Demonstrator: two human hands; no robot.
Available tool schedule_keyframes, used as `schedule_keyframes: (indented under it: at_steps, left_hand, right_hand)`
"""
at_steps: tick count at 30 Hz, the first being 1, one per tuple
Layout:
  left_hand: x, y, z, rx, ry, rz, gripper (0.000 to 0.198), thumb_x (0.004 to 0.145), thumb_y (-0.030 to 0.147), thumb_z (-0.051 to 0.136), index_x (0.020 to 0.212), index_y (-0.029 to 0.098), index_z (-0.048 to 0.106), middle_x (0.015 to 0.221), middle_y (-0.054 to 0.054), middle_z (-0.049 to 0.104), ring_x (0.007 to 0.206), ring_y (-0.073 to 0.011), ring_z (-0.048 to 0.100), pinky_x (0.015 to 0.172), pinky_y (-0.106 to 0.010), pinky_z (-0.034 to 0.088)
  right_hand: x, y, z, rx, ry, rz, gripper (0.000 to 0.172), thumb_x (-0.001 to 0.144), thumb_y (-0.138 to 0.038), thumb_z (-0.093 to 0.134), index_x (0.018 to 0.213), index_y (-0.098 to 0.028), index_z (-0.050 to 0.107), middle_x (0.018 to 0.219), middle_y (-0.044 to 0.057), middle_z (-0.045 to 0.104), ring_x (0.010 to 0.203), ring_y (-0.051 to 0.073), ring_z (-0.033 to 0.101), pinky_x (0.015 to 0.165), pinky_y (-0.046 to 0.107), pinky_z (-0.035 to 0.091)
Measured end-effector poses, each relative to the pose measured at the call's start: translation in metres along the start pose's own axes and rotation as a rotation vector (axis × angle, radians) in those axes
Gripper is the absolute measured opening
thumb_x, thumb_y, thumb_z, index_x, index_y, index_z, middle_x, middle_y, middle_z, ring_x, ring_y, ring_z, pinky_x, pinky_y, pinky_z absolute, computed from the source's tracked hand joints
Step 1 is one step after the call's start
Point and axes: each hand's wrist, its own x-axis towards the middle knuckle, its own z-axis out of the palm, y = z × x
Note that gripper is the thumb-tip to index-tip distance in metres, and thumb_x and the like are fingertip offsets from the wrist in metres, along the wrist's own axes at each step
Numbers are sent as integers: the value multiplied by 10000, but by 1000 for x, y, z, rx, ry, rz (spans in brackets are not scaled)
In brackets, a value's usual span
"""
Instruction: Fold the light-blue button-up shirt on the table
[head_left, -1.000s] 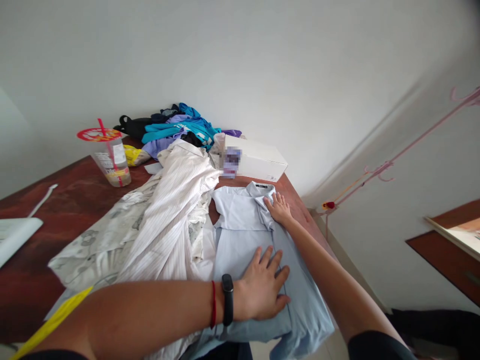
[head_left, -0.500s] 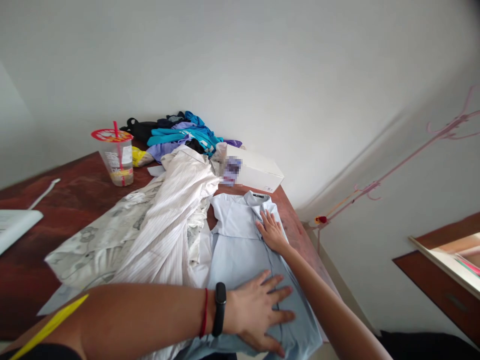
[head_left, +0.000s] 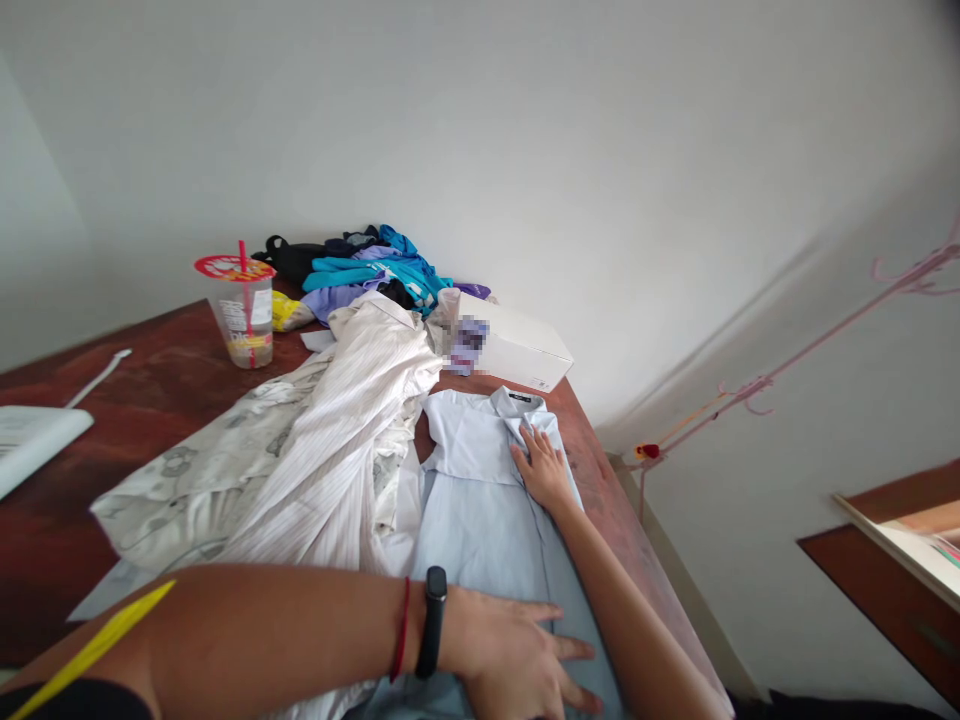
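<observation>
In the head view, the pale blue shirt lies on the tabletop at six o'clock from the middle, its collar end toward twelve. Both hands are opened out on it, grasping nothing. The left hand has its fingers spread apart, palm down over the lower part of the cloth, partly cut by the bottom edge; its forearm enters from eight o'clock, runs nearly level, and wears a black wristband and a red cord. The fingers point to about four o'clock. The right hand, at one o'clock from the left, rests flat just below the collar, its fingers slightly parted and pointing to eleven; its bare forearm slants up from five o'clock. A striped white garment lies beside the shirt at eight o'clock, a white box stands just beyond the collar, and a plastic cup stands at nine.
</observation>
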Motion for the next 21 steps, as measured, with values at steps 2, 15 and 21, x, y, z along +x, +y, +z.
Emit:
schedule_keyframes:
  at_steps: [2, 15, 21]
  left_hand:
    - [6, -6, 4, -77, -38, 22, 164, 670, 222, 698, 557, 253, 583, 1085, 62, 766, 1323, -249, 593, 1102, -430, 455]
    - [-3, 3, -17, -89, 135, -86, 107, 854, 346, 667, 913, 259, 690, 831, 59, 762, 794, -155, 713, 642, -250, 497]
    - [-1, 0, -7, -71, 246, -106, 118, 897, 331, 657, 864, 236, 718, 761, 68, 743, 735, -117, 684, 655, -213, 476]
  right_hand:
    - [1, 2, 1, 20, -1, -6, 644, 1055, -582, 265, 1626, -288, 316, 1721, 49, 218, 1594, 293, 151, 1245, 572, 176]
    - [2, 6, -3, 70, -50, -22, 679, 1049, -624, 237, 1631, -282, 302, 1732, 46, 166, 1600, 307, 113, 1253, 589, 130]
    - [2, 4, -4, 93, -50, -16, 665, 1057, -604, 237, 1626, -271, 319, 1729, 42, 179, 1600, 308, 111, 1253, 592, 126]
